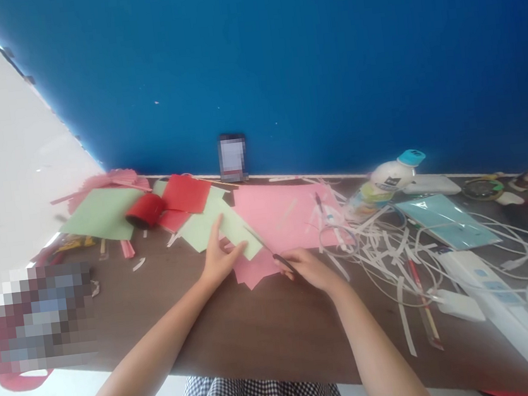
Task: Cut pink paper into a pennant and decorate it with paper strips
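Note:
My left hand lies on a light green paper sheet, fingers stretched and thumb out, pressing it against the pink paper beneath. My right hand is closed around a pair of scissors whose thin blades point up and left along the green sheet's right edge. A large pink sheet lies just beyond both hands on the brown table.
More green paper, red sheets and a red roll lie at the back left. White paper strips, a glue bottle, a light blue sheet and a ruler crowd the right. A blue wall stands behind.

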Tool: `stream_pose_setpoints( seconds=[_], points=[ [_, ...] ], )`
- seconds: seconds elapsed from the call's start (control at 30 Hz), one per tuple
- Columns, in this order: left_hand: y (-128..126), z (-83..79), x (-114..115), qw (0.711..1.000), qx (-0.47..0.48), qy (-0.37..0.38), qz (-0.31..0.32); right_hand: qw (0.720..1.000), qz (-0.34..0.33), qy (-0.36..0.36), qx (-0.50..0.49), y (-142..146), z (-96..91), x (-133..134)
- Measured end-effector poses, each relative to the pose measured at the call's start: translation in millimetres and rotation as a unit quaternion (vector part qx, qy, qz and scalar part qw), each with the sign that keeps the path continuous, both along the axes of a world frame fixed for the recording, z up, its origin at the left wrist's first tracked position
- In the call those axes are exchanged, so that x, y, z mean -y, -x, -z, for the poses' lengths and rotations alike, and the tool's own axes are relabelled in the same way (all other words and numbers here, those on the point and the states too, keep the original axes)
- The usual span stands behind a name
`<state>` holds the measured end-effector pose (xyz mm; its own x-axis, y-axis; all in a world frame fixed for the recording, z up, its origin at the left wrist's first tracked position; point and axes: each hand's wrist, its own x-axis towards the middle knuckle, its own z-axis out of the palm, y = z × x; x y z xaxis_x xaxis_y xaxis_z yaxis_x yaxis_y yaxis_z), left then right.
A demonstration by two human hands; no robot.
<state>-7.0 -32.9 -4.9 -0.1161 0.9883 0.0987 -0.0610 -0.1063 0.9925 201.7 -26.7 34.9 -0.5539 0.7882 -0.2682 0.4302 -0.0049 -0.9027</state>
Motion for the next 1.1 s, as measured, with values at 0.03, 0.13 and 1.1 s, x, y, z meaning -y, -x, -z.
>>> stream_pose_setpoints(
  seconds=[0.03, 0.13, 1.1],
  points=[
    [-0.5, 0.4, 0.3, 1.000, -0.002, -0.003, 0.005, 1.000, 0.001, 0.000, 0.000, 0.3, 0.0, 0.0],
    [-1.8, 1.2, 1.2, 1.000, -0.017, -0.005, 0.013, 1.000, 0.004, 0.005, 0.000, 1.6, -0.3, 0.3],
    [-5.9, 4.2, 3.4, 1.000, -0.008, 0.008, 0.020, 0.999, 0.022, -0.004, 0.025, 5.7, 4.1, 0.8]
  ],
)
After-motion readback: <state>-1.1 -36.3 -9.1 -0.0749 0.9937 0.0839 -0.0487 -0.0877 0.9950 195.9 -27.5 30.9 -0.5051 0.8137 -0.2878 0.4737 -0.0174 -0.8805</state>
